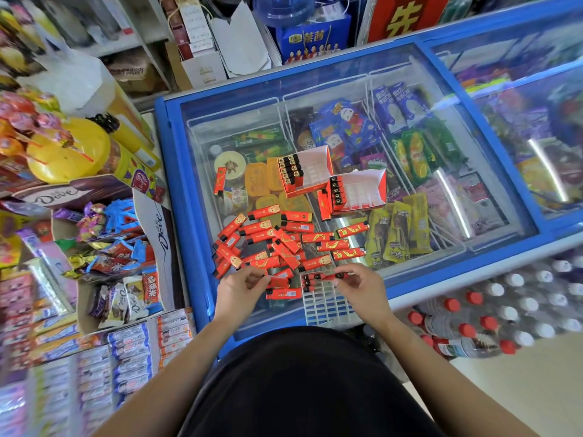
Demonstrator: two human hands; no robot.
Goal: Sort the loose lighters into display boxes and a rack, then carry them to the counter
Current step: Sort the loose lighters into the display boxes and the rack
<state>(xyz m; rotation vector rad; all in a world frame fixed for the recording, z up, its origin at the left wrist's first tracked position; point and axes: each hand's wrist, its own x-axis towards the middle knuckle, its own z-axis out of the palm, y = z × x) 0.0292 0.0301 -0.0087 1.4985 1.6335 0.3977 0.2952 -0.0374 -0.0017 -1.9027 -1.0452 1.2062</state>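
Observation:
Several loose red lighters [277, 244] lie in a heap on the glass lid of a blue freezer [176, 171]. Two red-and-white display boxes stand further back, the left box [315, 171] and the right box [366, 190], each with one row of lighters at its left end. A white slotted rack [325, 302] lies at the near edge, with a few lighters in its far row. My right hand [359, 287] pinches a red lighter [328, 276] just above the rack's far end. My left hand [243, 287] grips another red lighter at the heap's near edge.
One stray lighter [220, 181] lies apart at the back left of the lid. Candy shelves with Dove boxes [104, 234] crowd the left side. Shrink-wrapped water bottles [504, 313] are stacked on the floor to the right. More freezer lid extends right.

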